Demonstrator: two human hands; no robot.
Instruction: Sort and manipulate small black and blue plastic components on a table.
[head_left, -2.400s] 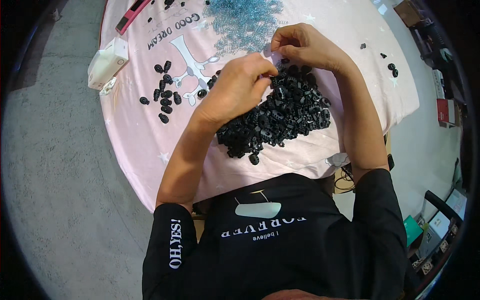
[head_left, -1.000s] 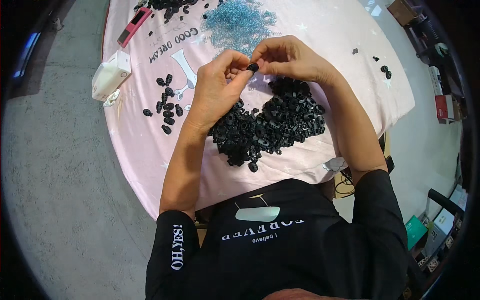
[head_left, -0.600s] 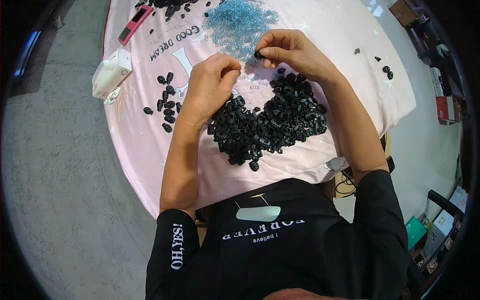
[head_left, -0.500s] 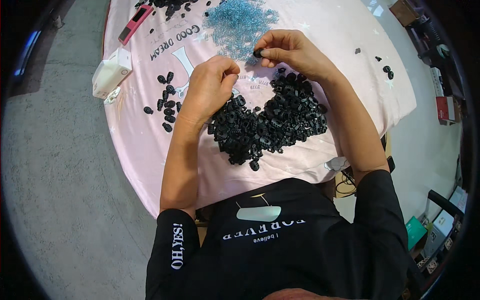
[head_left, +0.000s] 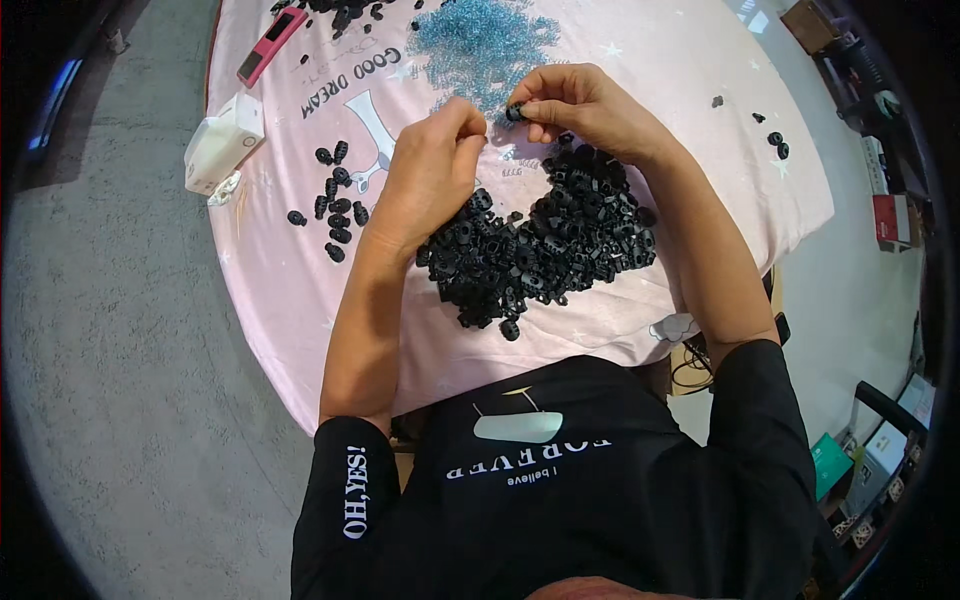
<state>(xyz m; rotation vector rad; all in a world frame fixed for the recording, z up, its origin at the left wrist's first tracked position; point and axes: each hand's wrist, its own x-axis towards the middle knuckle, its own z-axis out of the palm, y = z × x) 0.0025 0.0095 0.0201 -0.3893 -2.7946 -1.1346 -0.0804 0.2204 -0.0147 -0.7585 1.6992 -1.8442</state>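
Between the thumb and fingers of my right hand [head_left: 575, 108] is a small black plastic cord lock [head_left: 515, 112], held over the near edge of a heap of tiny springs [head_left: 480, 50] that look bluish. Close to its left, my left hand [head_left: 437, 168] is closed in a pinch; anything in its fingertips is too small to make out. Below both hands spreads a big pile of black plastic cord-lock parts [head_left: 540, 245]. Several rounded black cord locks [head_left: 340, 220] lie apart, left of my left wrist. A few loose springs [head_left: 515, 165] rest between the hands and the pile.
A pink tablecloth [head_left: 270, 300] covers the table. Along its left side are a white tissue box [head_left: 225, 145] and a pink-and-black handheld device [head_left: 272, 46]. More black parts [head_left: 345, 12] lie at the far edge, and a few black pieces [head_left: 778, 145] at the right.
My left hand has moved up and slightly right, closer to my right hand. The cord lock in my right hand has turned a little and shows more of its body.
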